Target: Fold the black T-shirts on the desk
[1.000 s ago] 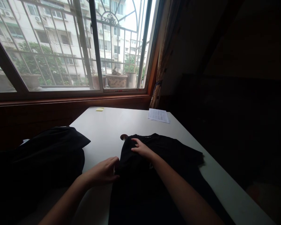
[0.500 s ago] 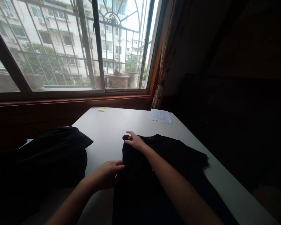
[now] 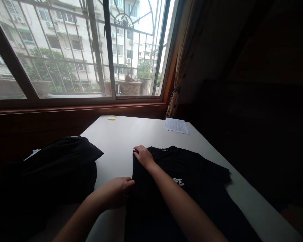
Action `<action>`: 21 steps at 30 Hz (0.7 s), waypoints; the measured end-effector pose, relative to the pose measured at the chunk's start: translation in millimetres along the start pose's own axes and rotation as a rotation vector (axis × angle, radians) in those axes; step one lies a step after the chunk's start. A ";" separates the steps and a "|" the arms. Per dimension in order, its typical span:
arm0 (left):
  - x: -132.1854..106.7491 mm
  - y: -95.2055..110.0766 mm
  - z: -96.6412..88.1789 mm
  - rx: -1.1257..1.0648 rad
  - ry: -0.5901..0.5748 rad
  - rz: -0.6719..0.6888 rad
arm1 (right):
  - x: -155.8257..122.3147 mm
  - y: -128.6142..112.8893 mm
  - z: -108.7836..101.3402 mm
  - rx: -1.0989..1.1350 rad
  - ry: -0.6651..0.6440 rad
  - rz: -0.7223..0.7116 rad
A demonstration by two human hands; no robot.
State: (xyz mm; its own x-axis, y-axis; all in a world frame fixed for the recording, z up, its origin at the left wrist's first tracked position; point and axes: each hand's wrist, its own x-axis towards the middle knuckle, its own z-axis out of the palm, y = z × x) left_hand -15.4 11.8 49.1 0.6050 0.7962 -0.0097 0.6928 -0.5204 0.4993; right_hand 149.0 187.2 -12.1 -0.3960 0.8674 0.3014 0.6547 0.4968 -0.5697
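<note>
A black T-shirt (image 3: 199, 181) lies spread on the white table (image 3: 126, 132), with a small white print (image 3: 178, 182) on its front. One sleeve reaches out to the right; the left side runs in a fairly straight edge. At the upper left corner of the shirt, my right hand (image 3: 143, 156) has its fingers closed on the fabric. Lower on that same edge, my left hand (image 3: 120, 190) pinches the cloth between thumb and fingers. My right forearm crosses over the shirt and covers part of its front.
More black cloth (image 3: 58, 174) is heaped at the table's left side, with something pale under its far edge. Printed papers (image 3: 177, 126) and yellow sticky notes (image 3: 112, 118) lie towards the back of the table. Beyond it is a barred window (image 3: 91, 50) with a tied curtain (image 3: 175, 90).
My right hand's fingers have closed in on the shirt's upper corner, where a dark rounded flap stuck out. The white print has come into sight. My left hand stays at the edge.
</note>
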 end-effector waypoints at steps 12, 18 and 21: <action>17.3 5.5 13.6 0.255 0.190 0.213 | -18.4 5.1 -16.7 -0.144 -0.161 -0.426; 22.5 -6.6 46.3 0.314 0.072 0.183 | -20.2 18.7 -12.2 -0.272 -0.297 -0.424; 20.8 2.1 46.7 0.305 0.006 0.102 | -10.9 21.4 -12.4 -0.308 -0.338 -0.399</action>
State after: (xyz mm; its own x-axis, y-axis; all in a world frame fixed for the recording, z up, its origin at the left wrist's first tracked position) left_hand 17.0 12.8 9.6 0.6755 0.7366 0.0325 0.7150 -0.6652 0.2150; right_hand 175.3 188.6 -18.0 -0.7991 0.5802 0.1578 0.5496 0.8112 -0.1995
